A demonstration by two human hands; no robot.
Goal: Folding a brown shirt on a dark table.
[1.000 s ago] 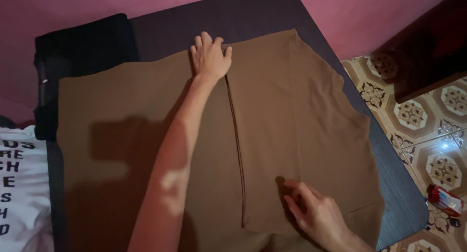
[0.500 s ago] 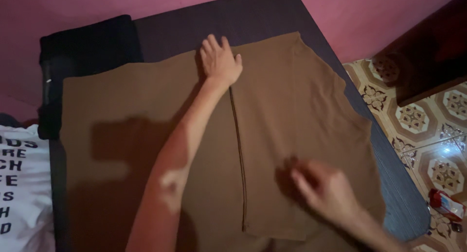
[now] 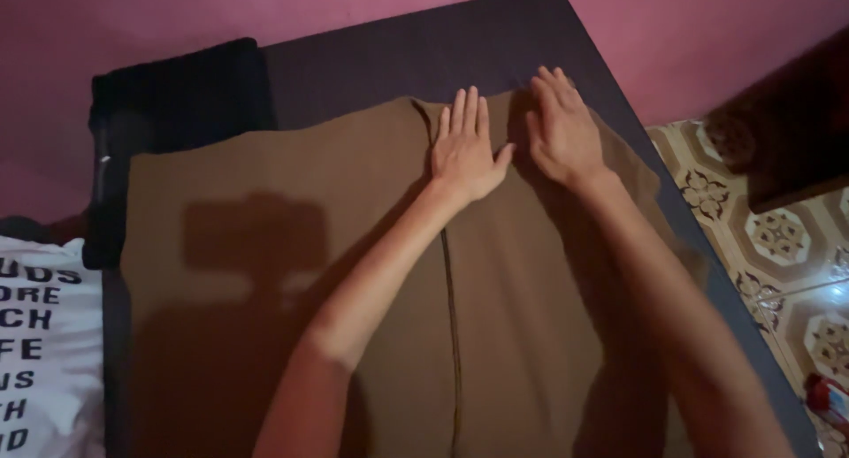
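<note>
A brown cloth lies spread flat over a dark table, with one side folded over so a dark edge line runs down its middle. My left hand rests palm down, fingers spread, on the cloth's far edge at the top of that fold line. My right hand lies flat beside it on the folded part, fingers pointing away from me. Neither hand grips anything.
A black folded garment sits at the table's far left corner. A white cloth with dark lettering lies at the left edge. Patterned floor tiles and dark wooden furniture are on the right, a pink wall behind.
My right hand moved from the near edge of the cloth up to the far edge beside my left hand. My left hand shifted slightly right. The view tilted.
</note>
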